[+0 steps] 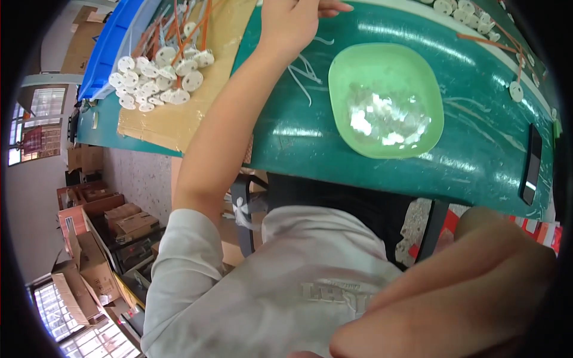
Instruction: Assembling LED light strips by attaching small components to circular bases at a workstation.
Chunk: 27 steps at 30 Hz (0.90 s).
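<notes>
My left hand (290, 27) is over the green tabletop at the upper edge, partly cut off by the picture. Its visible fingers stretch to the right, and I see nothing held in them. Thin white strips (305, 74) lie on the table just below that hand. To its right stands a light green bowl (388, 56) with clear, shiny flakes or small pieces (391, 119) in the bottom. My right hand (441, 292) is raised very close to the camera at the lower right, large and blurred. Its fingers cannot be made out.
Left on a cardboard sheet (149, 122) lie several white round discs (158, 80) with brown and white leads, beside a blue bin (110, 53). More discs (462, 11) lie at the far right. A dark phone (531, 164) rests near the right edge. Cardboard boxes (98, 268) stand on the left.
</notes>
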Each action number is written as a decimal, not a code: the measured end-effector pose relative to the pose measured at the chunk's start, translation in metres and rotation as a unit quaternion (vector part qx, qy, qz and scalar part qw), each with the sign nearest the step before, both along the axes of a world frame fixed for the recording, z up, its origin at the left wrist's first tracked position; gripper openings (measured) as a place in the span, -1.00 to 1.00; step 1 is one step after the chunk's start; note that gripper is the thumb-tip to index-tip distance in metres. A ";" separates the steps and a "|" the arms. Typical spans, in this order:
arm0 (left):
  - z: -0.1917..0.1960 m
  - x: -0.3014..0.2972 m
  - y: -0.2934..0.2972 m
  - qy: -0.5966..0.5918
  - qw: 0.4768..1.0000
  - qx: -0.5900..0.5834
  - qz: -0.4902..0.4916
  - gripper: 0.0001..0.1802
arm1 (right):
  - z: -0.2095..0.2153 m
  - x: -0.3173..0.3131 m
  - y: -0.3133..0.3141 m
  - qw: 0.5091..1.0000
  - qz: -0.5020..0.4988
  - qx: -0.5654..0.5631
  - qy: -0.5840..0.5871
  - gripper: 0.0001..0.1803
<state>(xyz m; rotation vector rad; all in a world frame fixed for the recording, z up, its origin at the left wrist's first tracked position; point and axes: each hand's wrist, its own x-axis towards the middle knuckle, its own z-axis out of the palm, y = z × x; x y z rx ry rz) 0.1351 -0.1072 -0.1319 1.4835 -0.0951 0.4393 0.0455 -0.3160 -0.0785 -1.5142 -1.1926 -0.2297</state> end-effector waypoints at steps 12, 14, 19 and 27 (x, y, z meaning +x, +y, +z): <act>0.000 -0.013 -0.008 -0.116 0.990 0.078 -0.013 -0.73 | -0.023 -0.030 0.017 0.999 0.018 -0.011 0.037 -0.79; 0.001 -0.017 -0.015 -0.116 0.991 0.062 -0.011 -0.71 | -0.023 -0.033 0.019 0.999 0.018 -0.009 0.034 -0.79; 0.017 -0.028 -0.020 -0.079 0.993 0.085 0.011 -0.64 | -0.026 -0.042 0.015 0.999 -0.008 -0.040 0.036 -0.79; 0.010 -0.031 -0.021 -0.108 0.983 0.145 0.038 -0.63 | -0.014 -0.056 -0.008 0.991 -0.008 -0.128 0.048 -0.80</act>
